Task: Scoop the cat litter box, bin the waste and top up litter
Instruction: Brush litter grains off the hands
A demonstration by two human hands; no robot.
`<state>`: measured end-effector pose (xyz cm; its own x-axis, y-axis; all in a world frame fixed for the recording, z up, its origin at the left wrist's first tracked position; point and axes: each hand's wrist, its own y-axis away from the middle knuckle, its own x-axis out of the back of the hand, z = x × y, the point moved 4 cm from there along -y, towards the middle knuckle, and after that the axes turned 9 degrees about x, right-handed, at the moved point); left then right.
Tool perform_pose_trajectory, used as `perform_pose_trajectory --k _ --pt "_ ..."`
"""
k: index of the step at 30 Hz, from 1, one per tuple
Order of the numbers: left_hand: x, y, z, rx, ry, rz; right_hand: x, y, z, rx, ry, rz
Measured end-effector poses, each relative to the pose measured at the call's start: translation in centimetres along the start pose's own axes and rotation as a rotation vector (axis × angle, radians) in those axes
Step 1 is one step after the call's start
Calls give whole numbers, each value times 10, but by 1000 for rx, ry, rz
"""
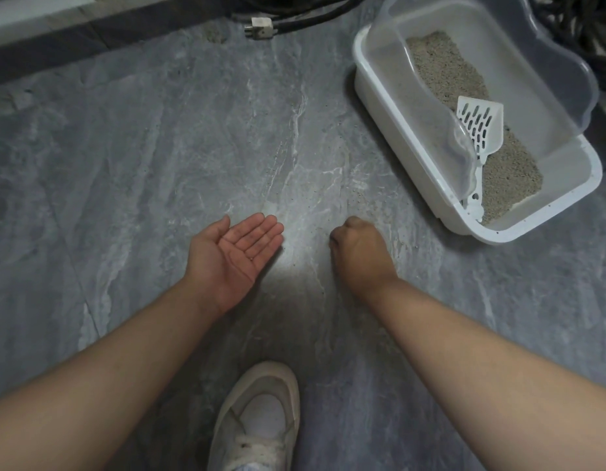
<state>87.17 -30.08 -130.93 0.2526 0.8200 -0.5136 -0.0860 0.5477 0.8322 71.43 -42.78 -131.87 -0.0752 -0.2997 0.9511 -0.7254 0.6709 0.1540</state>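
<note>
Grey marbled stone floor (142,158) w/ pale veins fills nearly the whole frame. Upper right: white litter box (410,158) sits on it at an angle, clear hood rim on top. Loose litter grains (359,195) scattered on the tiles just left of the box, toward centre. Top centre: black cables (295,15) lying on the floor, w/ a white plug (259,27) at the end; more dark cable top right corner. Bottom centre: one off-white sneaker (261,419) planted on the floor.
</note>
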Motion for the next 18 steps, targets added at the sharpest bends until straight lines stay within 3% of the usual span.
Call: perform_pose_trajectory --k 10,13,15,18 --pt "-7 -3 1 7 -24 -5 4 -3 -14 122 132 -119" --pt "-11 -6 -2 16 -33 -4 10 -2 -19 -45 -111 -38" --pt "-15 -7 -4 25 -51 -12 25 4 -42 -54 -324 4" --pt "-22 -9 -11 68 -81 -41 44 13 -94 46 -520 -145"
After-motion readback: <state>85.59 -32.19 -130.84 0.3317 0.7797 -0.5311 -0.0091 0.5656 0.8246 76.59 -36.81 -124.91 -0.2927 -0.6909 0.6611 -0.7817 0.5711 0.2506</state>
